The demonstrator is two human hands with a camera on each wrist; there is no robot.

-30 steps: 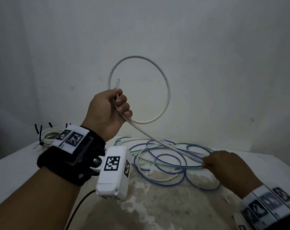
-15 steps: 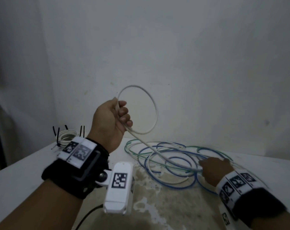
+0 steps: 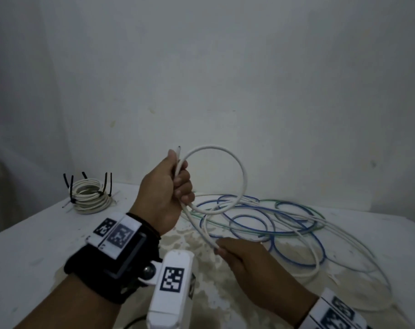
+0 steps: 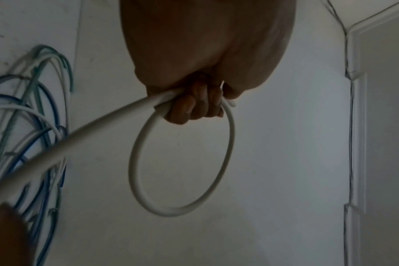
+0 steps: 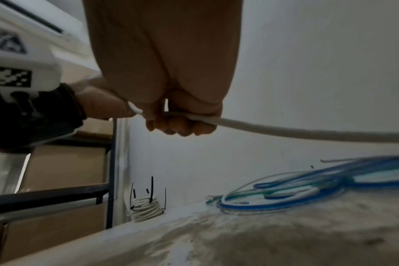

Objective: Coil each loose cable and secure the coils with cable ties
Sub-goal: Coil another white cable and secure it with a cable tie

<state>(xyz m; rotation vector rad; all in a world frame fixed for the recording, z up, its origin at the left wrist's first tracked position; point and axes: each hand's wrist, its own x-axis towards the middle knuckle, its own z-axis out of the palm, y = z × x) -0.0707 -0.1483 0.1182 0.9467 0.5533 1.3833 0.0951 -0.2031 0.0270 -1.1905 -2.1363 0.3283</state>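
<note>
Left grip: our left hand [image 3: 165,193] is fisted round the white cable [image 3: 243,172], fingers [image 4: 194,106] curled over one full loop, its cut end poking up above the thumb.
Right grip: our right hand [image 3: 246,264] is closed round the same cable lower down; in the right wrist view the fingers [image 5: 178,126] wrap it and it runs out to the right.
Cable: the loop stands in the air above the table [image 3: 35,243], in front of the wall [image 3: 225,67]; a short straight stretch joins our two hands.
Loose pile: blue cable [image 3: 296,252], green cable [image 3: 294,203] and more white lie tangled on the table, just right of our hands.
Done coil: a white coil [image 3: 90,195] with black ties [image 3: 105,184] sits near the table's far left edge, well apart from the pile.
Room: bare tabletop shows between coil and pile; the pile reaches close to the wall.
</note>
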